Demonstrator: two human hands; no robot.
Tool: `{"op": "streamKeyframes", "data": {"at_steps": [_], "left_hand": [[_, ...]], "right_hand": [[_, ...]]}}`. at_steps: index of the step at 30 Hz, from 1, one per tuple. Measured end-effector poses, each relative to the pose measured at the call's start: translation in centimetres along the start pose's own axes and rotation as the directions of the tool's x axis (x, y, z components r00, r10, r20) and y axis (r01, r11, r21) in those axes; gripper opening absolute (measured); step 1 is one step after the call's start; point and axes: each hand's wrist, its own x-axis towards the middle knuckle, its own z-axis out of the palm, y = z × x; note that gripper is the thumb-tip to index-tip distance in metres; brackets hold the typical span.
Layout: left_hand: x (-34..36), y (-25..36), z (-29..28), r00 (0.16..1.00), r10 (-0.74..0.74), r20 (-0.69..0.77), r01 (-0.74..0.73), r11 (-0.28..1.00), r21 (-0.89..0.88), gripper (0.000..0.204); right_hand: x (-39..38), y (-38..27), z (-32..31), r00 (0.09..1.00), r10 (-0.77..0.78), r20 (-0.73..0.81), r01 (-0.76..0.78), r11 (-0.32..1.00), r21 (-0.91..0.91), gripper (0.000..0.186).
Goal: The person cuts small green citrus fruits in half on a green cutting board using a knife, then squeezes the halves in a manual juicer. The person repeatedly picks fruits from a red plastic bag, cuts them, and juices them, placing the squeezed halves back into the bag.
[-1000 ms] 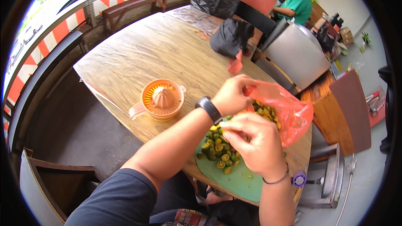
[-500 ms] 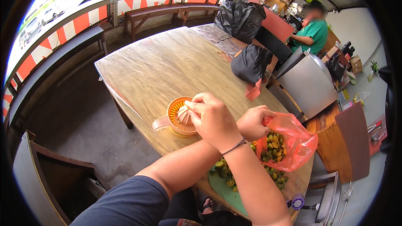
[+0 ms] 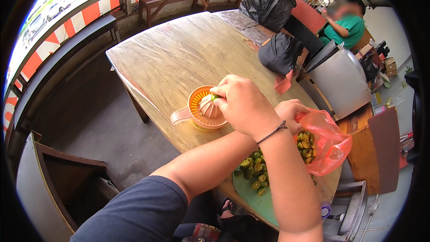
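My forearms are crossed, the right lying over the left. My right hand (image 3: 245,103), with a dark braided cord at its wrist, pinches a small green lime piece (image 3: 215,97) between thumb and fingertips. The fruit is at the upper right of the ribbed cone of an orange handheld citrus juicer (image 3: 181,115), whose handle points left. Reaching across to the right, my left hand (image 3: 290,111) grips the edge of a red translucent plastic bag (image 3: 330,152). Cut green limes (image 3: 257,170) lie in a heap beside and inside the bag, partly hidden by my right forearm.
Under the limes is a green cutting board (image 3: 251,196) on the wooden table (image 3: 165,58). A black pouch (image 3: 280,54) and a black plastic bag (image 3: 268,6) stand at the far right. Beyond them is a person in a green shirt (image 3: 347,31). A purple round object (image 3: 326,209) sits near the right edge.
The view has shifted slightly. My right hand has turned at the juicer, and the green lime piece now shows between its fingers. My left hand still holds the bag. The person beyond has raised an arm.
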Motion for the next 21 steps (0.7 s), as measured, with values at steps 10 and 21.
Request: {"op": "streamKeyframes", "data": {"at_steps": [10,21], "left_hand": [[-0.1,0.4,-0.2,0.997,-0.059,0.055,0.058,0.998,0.015,0.051],[0.0,-0.1,-0.8,0.996,-0.041,0.075,0.040,0.999,0.011,0.049]], "right_hand": [[0.2,-0.4,0.2,0.998,0.048,0.050,-0.042,0.993,-0.109,0.017],[0.2,-0.9,1.6,0.998,-0.003,-0.067,-0.007,0.989,-0.146,0.015]]}}
